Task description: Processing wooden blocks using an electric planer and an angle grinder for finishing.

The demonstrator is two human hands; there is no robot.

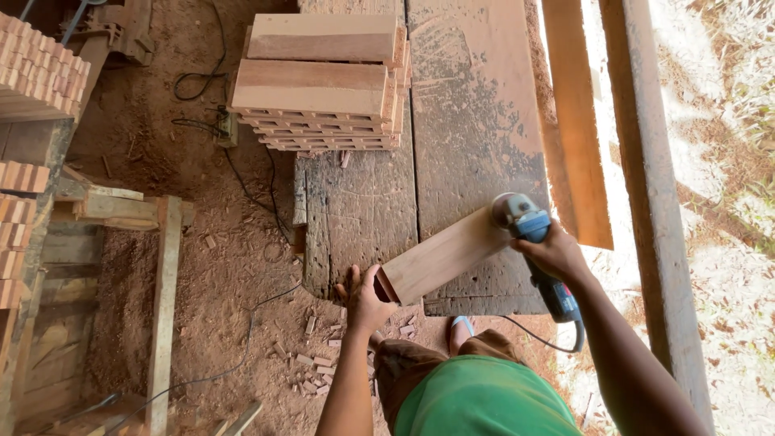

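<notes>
Left hand (pixel 365 300) grips the plank (pixel 442 257) end; right hand (pixel 555 252) holds grinder (pixel 529 234) atop it.

My blue-and-grey handheld power sander (pixel 529 234) meets a pale tan wooden board (pixel 440 258) on my weathered grey-brown plank workbench (pixel 476 121); reddish-brown stacked wooden blocks (pixel 323 81); my green shirt (pixel 484 400).

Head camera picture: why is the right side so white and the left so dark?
In the head view, sunlight washes out the ground at the right; the stacked blocks and the workbench lie in even shade; the far left is dimmer; the sander and both hands look sharp, with no blur.
</notes>
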